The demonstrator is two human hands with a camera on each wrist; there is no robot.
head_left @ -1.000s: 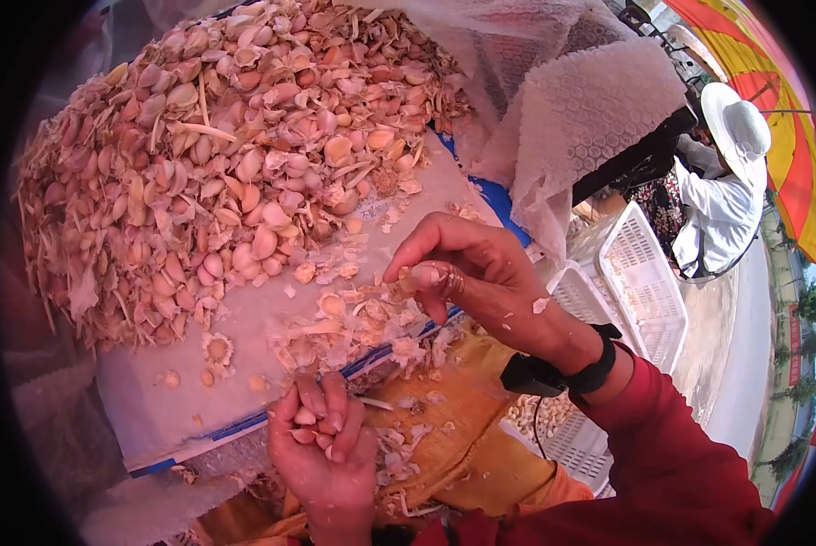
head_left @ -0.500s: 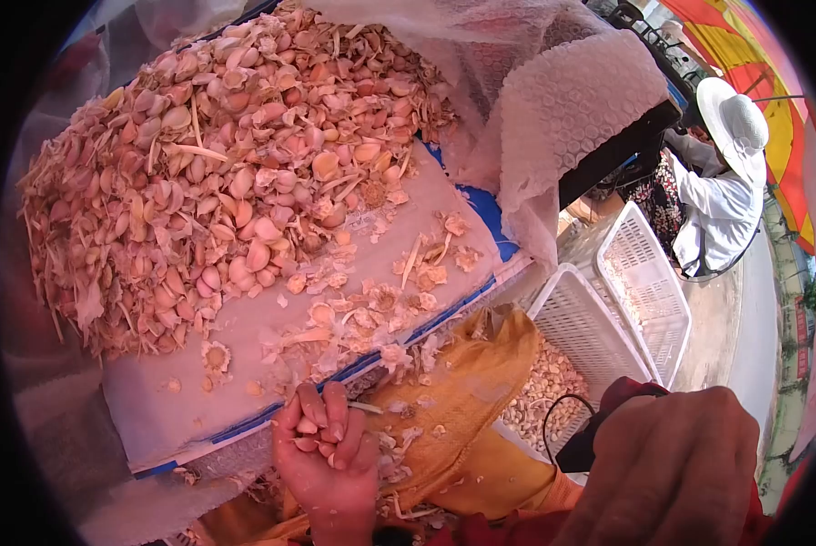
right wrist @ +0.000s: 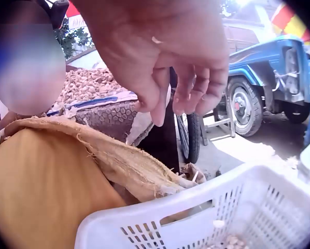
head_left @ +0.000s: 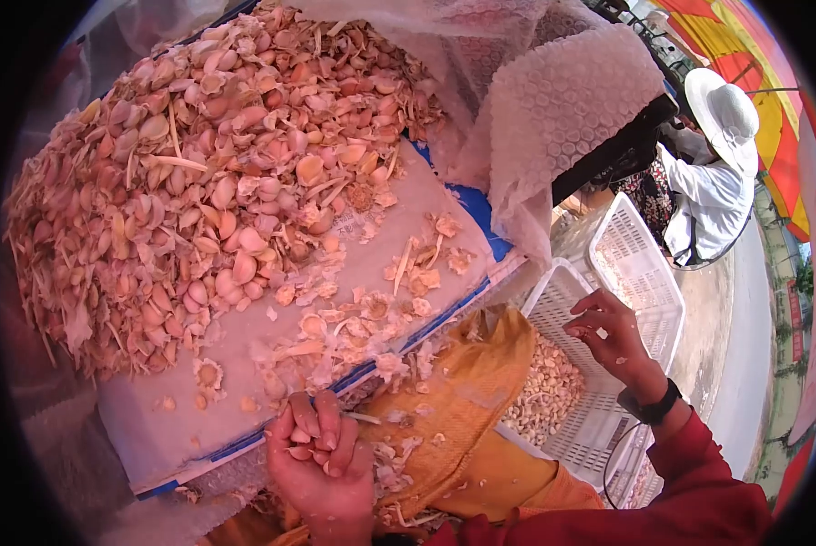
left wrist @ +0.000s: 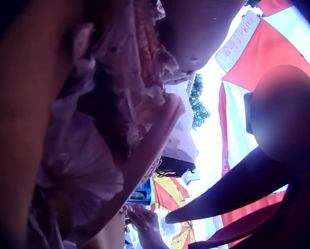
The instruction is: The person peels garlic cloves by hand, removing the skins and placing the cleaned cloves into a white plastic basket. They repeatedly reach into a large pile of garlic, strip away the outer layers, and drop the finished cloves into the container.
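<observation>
My left hand (head_left: 326, 464) is palm up at the front edge of the board, fingers curled over several garlic cloves (head_left: 300, 446). Over to the right, my right hand (head_left: 615, 344) hangs above a white plastic crate (right wrist: 144, 215), its fingers loosely bent and nothing visible between them. A small pale flake (right wrist: 156, 40) sticks to the back of that hand. Loose cloves (head_left: 546, 387) lie in the crate. Peel and a pale stalk (left wrist: 155, 129) fill much of the left wrist view, where the held cloves are hidden.
A big heap of garlic cloves (head_left: 171, 191) covers the back of the board (head_left: 157, 432), with peel scraps (head_left: 362, 314) in front. Orange sacking (head_left: 453, 391) drapes between board and crate. Behind stand a second crate (head_left: 667, 314) and a person in a white hat (head_left: 722, 109).
My right hand has left the peel scraps on the board, where its fingertips pinched a small piece, and swung right to above the crate. My left hand has kept its grip on the cloves.
</observation>
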